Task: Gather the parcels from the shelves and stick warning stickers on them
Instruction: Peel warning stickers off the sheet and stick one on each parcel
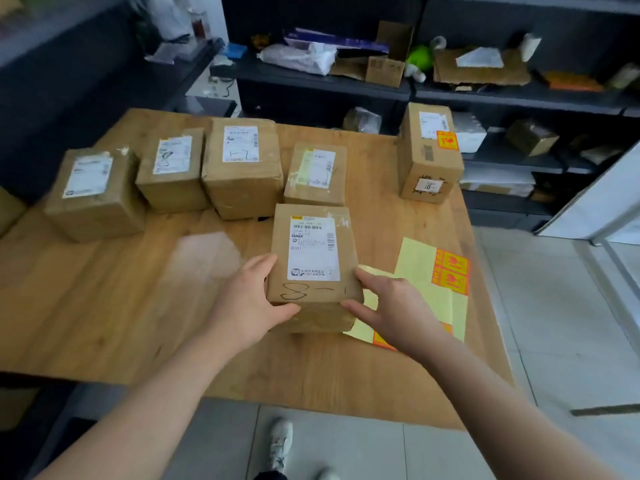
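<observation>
A brown parcel (pixel 313 261) with a white label and "8-1" handwritten on top sits near the front of the wooden table (pixel 104 306). My left hand (pixel 251 303) grips its near left corner, thumb on the front face. My right hand (pixel 391 306) touches its right side with straight fingers. Yellow sticker backing sheets (pixel 436 299) with orange warning stickers (pixel 450 271) lie just right of the parcel, partly under my right hand. Several more parcels stand in a row behind, such as one (pixel 242 171). A tall parcel (pixel 429 150) at the back right bears an orange sticker.
Dark shelves (pixel 485 95) behind the table hold cardboard, bags and more parcels (pixel 531 136). The table's right edge borders a tiled floor (pixel 554 323). My shoes (pixel 280 441) show below the table's front edge.
</observation>
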### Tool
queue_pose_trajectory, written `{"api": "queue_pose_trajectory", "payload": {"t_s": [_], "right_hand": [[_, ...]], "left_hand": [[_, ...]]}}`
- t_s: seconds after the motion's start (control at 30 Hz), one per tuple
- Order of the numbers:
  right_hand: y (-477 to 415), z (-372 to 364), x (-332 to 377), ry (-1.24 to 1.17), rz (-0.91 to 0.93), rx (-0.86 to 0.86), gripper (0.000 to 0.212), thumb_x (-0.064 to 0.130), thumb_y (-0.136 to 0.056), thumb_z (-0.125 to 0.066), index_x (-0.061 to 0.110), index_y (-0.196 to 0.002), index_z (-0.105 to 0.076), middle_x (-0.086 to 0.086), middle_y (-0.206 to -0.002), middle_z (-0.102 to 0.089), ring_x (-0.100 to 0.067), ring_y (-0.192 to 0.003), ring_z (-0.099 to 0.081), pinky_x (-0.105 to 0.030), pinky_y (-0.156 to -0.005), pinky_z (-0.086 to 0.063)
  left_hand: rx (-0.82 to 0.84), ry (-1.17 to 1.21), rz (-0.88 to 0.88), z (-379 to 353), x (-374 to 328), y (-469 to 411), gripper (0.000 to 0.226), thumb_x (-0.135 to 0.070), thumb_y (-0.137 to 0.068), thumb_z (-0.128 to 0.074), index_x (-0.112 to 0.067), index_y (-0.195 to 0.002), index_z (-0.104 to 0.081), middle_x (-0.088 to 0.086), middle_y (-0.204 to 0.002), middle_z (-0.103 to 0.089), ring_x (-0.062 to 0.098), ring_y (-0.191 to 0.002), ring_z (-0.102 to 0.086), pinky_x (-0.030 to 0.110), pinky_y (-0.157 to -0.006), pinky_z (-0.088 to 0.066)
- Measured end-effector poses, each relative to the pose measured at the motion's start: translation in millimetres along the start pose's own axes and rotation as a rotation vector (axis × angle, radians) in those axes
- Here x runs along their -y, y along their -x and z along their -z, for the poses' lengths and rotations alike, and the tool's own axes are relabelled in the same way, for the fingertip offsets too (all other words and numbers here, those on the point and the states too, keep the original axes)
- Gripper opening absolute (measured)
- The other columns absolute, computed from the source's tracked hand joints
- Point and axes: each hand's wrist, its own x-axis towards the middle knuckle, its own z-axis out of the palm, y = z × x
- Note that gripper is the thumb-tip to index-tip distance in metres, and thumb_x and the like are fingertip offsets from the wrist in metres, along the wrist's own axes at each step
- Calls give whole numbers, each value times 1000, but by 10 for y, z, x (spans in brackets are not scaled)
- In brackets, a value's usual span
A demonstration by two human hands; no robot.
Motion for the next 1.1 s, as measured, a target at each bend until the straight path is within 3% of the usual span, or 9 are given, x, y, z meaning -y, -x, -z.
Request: {"api": "queue_pose_trajectory", "payload": {"t_s": [0.1,0.3,0.47,0.63,0.8,0.93,1.1], "right_hand": [[-7,-268,136,18,5,51,53,47,-91,-55,18,-134,-47,-6,-116,-66,-27,-104,-58,-36,-82,-46],[-58,-662,392,25,-57,72,58,45,-92,-54,17,-141,-40,-7,-121,-64,-26,-108,-58,-34,-87,-45],[-45,-824,519,53,-105,93,59,46,-93,-53,20,-144,-37,-4,-123,-63,-22,-107,-59,-32,-88,-49],[27,-814,467,38,-146,47,55,46,-94,-51,22,-143,-41,0,-136,-56,-19,-120,-54,-31,-95,-45],[154,-675,136,137,-252,21,52,46,-94,-50,19,-138,-46,1,-143,-49,-20,-127,-49,-33,-96,-45],[260,-526,-239,172,-333,22,50,41,-94,-52,17,-137,-46,0,-143,-49,-23,-126,-49,-34,-94,-45],[361,-414,-675,178,-383,72,48,38,-94,-52,14,-136,-48,-4,-141,-50,-25,-126,-48,-35,-97,-44]], "left_hand": [[11,-8,37,7,238,125,78,-21,-66,-86,-11,-134,-50,-9,-128,-49,16,-117,-52,24,-92,-40],[85,-42,89,31,653,172,89,-21,-71,-82,-13,-146,-35,-4,-148,-38,15,-129,-44,18,-99,-30],[170,-137,89,64,846,174,90,-27,-79,-76,-17,-152,-23,-4,-159,-20,16,-140,-32,29,-113,-27],[222,-180,-1,134,899,157,87,-40,-84,-68,-19,-152,-20,-7,-160,-13,13,-142,-26,30,-114,-26],[167,-368,-230,63,523,65,68,-42,-94,-52,-15,-151,-25,-1,-157,-23,17,-143,-23,30,-115,-21],[176,-328,-346,-232,92,-24,59,-36,-96,-51,-12,-147,-32,0,-151,-34,18,-138,-30,29,-112,-24],[289,-323,-260,-848,-305,-123,50,-31,-96,-52,-9,-138,-41,5,-139,-45,23,-124,-45,36,-101,-42]]}}
